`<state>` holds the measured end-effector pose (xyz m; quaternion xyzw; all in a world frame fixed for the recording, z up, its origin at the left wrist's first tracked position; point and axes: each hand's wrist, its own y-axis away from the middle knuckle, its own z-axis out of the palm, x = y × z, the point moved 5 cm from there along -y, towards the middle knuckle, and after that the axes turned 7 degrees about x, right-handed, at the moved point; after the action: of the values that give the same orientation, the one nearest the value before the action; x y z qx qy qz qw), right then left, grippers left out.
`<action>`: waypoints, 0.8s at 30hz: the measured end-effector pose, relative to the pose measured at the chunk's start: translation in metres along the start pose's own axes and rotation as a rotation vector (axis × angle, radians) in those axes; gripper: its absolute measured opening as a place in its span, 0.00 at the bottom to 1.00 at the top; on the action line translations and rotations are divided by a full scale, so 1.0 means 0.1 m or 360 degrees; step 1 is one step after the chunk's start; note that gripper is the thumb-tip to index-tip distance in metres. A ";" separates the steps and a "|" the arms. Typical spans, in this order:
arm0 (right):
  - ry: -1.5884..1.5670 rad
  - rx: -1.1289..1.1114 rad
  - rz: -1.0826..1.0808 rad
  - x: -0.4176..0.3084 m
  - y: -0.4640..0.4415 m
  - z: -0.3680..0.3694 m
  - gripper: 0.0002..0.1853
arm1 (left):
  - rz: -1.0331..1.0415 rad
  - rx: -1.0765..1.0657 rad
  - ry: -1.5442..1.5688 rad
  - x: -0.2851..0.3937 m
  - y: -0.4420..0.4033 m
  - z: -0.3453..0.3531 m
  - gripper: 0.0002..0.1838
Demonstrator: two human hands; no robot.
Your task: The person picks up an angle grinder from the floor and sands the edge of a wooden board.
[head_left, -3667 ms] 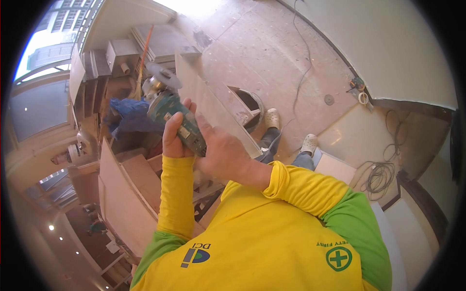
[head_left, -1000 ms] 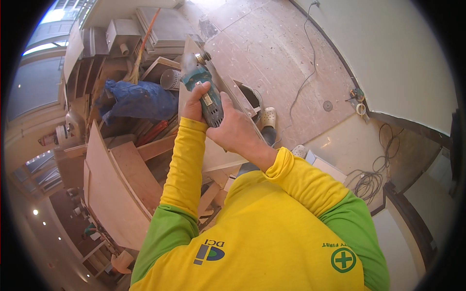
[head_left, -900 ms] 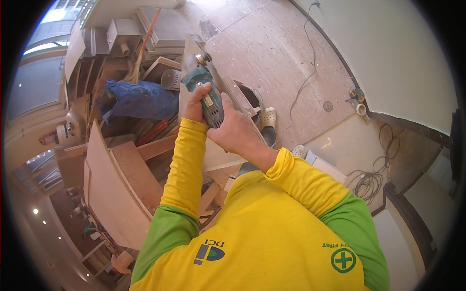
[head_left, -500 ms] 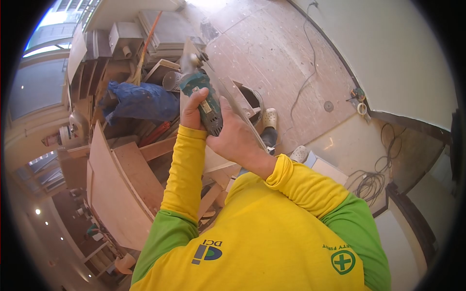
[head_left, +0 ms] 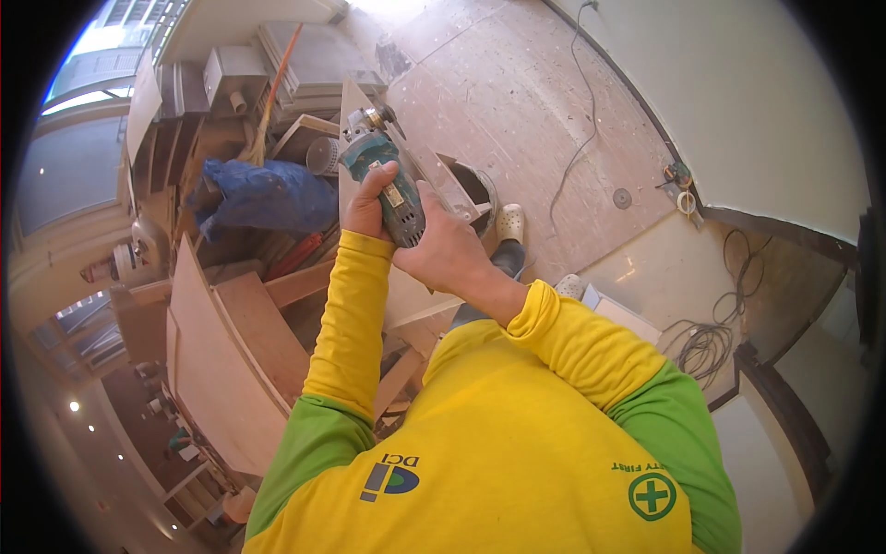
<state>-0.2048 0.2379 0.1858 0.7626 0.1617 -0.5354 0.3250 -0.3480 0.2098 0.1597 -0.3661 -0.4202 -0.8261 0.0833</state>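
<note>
A teal angle grinder (head_left: 383, 177) points away from me, its metal head and disc (head_left: 389, 119) at the far end, over a long pale board (head_left: 356, 100). My left hand (head_left: 367, 205) is closed round the left side of its body, thumb on top. From the right, my right hand (head_left: 448, 251) grips the rear of the body with its fingers closed. The underside of the grinder and some of my fingers are hidden.
A blue sheet (head_left: 268, 197), a broom (head_left: 268, 111) and stacked panels (head_left: 314, 55) lie at the left. Curved wooden panels (head_left: 217, 360) stand nearer. Cables (head_left: 706, 346) coil at the right. A round bin (head_left: 482, 196) and feet in pale clogs (head_left: 510, 222) are near the board.
Since the oldest frame, both hands and the grinder have shifted right and slightly up, and the disc has turned from broad to nearly edge-on. Both hands still hold the grinder.
</note>
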 end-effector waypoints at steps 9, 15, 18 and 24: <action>0.0023 -0.0096 0.0097 0.02 0.03 0.01 0.51 | -0.0044 0.0070 -0.0014 -0.07 -0.03 -0.15 0.14; 0.0066 -0.0100 0.0093 0.02 0.03 0.01 0.52 | -0.0045 0.0136 -0.0024 -0.07 0.02 -0.07 0.15; 0.0069 -0.0102 0.0089 0.04 0.04 0.01 0.51 | -0.0063 0.0120 -0.0018 -0.09 0.04 -0.08 0.15; 0.0079 -0.0128 0.0109 0.04 0.04 0.01 0.50 | -0.0055 0.0099 0.0024 -0.11 0.05 -0.07 0.15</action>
<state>-0.2015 0.2340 0.1830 0.7670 0.1648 -0.4981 0.3694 -0.3419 0.2001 0.1530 -0.3498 -0.4513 -0.8167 0.0836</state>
